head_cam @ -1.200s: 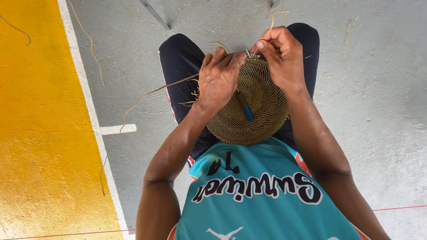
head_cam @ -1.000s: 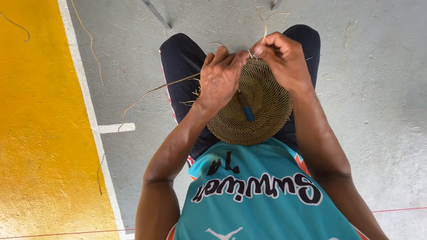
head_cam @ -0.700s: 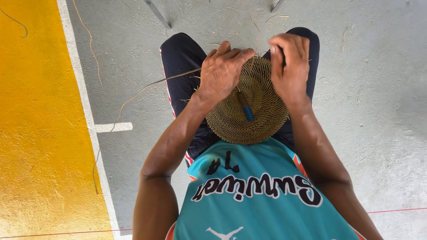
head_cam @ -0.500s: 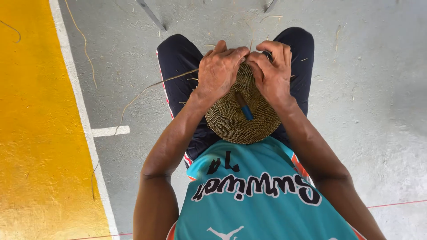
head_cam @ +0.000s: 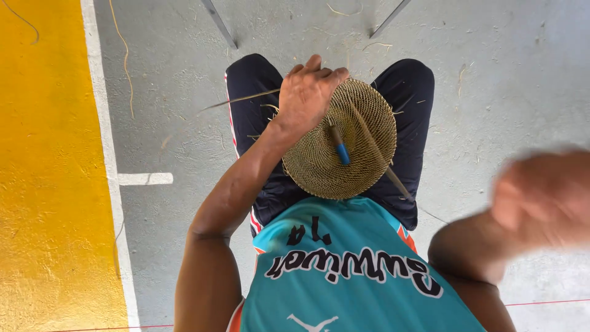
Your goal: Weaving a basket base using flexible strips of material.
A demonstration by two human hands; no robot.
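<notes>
left hand (head_cam: 305,92): we clench the rim of the woven disc (head_cam: 340,142) on our lap.
right hand (head_cam: 544,197): blurred, grip state we cannot tell.

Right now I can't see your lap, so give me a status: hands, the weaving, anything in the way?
Left hand gripping woven disc at its rim. Right hand off to the side, blurred, grip unclear. Blue-handled tool lying on disc. Nothing blocking.

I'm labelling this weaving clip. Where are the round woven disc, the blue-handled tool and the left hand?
round woven disc (head_cam: 362,163): head view, bare coiled weave right of centre.
blue-handled tool (head_cam: 342,153): head view, on its blue handle.
left hand (head_cam: 305,92): head view, back of the hand at the disc's rim.
</notes>
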